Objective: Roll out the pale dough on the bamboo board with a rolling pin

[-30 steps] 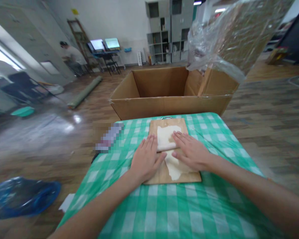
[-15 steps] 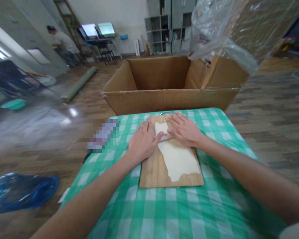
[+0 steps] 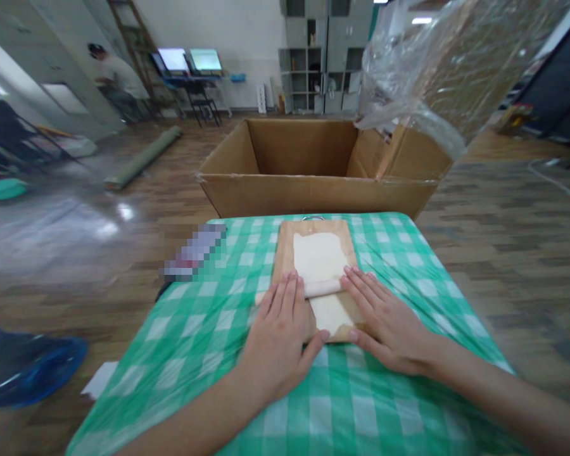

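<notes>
A thin, pale sheet of dough [image 3: 318,254] with ragged edges lies on a wooden cutting board [image 3: 284,247]. Across its lower part rests a rolling pin [image 3: 323,288], light in colour, its left end poking out past my fingers. My left hand [image 3: 281,335] is laid over the left part of the pin, fingers stretched out flat and thumb towards the board's near edge. On the pin's right part lie the fingertips of my right hand [image 3: 392,323], also straight, palm down. Both hands hide much of the pin and the near corners of the board.
A green-and-white checked cloth [image 3: 399,411] covers the table. Near its left edge lies a blurred-out flat object [image 3: 197,250]. Beyond the table stands a big open cardboard box [image 3: 313,193] with plastic wrap. A blue plastic bag [image 3: 33,367] lies at left; a person [image 3: 118,79] sits far back.
Both hands and the rolling pin have come towards me, from the far part of the board to its near part. More of the far dough is uncovered.
</notes>
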Available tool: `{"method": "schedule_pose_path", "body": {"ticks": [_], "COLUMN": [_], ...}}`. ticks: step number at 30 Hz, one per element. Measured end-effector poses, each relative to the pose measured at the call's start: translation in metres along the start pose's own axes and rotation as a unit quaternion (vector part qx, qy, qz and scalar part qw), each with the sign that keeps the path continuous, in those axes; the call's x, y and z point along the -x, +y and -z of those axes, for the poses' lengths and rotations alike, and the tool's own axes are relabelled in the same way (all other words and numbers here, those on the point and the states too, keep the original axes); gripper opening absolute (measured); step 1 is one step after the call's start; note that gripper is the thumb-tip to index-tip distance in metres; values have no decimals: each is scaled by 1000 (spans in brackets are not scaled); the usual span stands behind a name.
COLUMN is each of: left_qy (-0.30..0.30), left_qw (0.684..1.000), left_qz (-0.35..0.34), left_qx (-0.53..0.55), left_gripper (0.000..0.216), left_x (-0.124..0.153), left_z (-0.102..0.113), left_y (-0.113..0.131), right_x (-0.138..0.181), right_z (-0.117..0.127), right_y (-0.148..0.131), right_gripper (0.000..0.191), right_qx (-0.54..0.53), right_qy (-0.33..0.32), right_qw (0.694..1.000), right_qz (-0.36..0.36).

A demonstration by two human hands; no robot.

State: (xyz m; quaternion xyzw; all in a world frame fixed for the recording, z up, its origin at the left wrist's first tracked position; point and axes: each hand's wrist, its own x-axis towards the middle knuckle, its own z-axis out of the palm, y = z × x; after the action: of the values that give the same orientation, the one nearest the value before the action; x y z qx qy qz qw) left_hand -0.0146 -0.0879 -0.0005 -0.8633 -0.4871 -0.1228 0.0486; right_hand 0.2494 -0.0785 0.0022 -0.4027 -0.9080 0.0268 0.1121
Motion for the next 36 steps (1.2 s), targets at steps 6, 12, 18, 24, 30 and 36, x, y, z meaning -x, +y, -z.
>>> {"method": "schedule_pose_path", "body": {"ticks": [6, 12, 18, 24, 30, 36], "left_qy": [-23, -52, -59, -13, 10, 6], "left_qw": [999, 995, 991, 995, 999, 999], "left_qz": [34, 89, 120, 96, 34, -34], "left_qx": [-5, -2, -7, -10, 3, 4], "left_gripper": [80, 75, 80, 85, 87, 74], "left_x": [-67, -138, -133, -79, -20, -13], "left_z": [-18, -30, -32, -23, -9, 2], "left_y": [-46, -95, -92, -39, 9, 2], "right_x": [-74, -161, -157, -89, -12, 11], "right_z": [-7, -22, -22, -20, -10, -9], "right_y": [51, 101, 99, 65, 24, 14], "right_gripper": [80, 78, 77, 85, 86, 84], "right_qx": [-16, 14, 20, 27, 34, 18], "right_qy": [1, 53, 73, 53, 47, 48], "right_qw": [999, 998, 997, 998, 998, 998], "right_qz": [-41, -14, -12, -33, -19, -30]}}
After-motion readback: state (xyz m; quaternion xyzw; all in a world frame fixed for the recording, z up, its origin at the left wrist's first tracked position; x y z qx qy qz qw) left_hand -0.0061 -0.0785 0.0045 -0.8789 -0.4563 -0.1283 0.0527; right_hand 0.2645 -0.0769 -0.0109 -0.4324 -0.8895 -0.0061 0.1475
